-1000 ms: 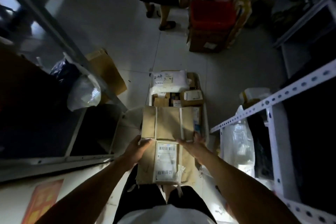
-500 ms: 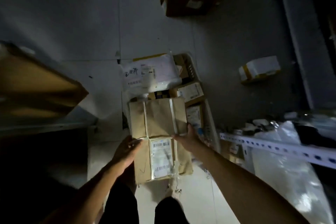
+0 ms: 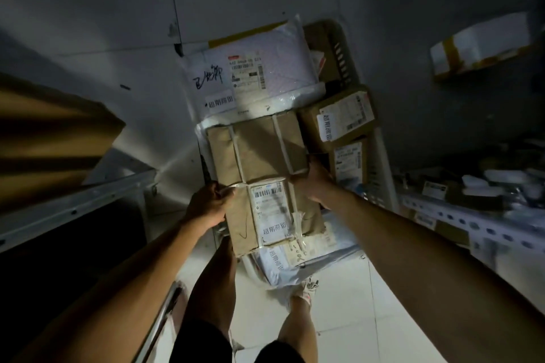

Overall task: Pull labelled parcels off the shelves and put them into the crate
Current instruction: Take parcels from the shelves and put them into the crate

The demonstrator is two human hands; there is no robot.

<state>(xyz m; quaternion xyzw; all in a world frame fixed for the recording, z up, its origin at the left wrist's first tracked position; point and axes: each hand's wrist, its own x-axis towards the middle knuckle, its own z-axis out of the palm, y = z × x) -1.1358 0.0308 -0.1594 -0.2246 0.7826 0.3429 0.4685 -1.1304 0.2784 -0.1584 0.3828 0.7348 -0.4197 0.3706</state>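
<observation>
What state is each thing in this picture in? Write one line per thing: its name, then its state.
Brown parcel: strapped with white bands, labelled, held over the crate.
Left hand: grips the parcel's left edge.
Right hand: grips its right edge.
Crate: on the floor, nearly full.
White mailer: labelled, lying on top at the crate's far end.

The single head-worn view looks steeply down at the crate (image 3: 380, 153) on the tiled floor (image 3: 88, 23), close above it. Forearms enter from the bottom edge toward the crate; shelf rails flank the crate.
</observation>
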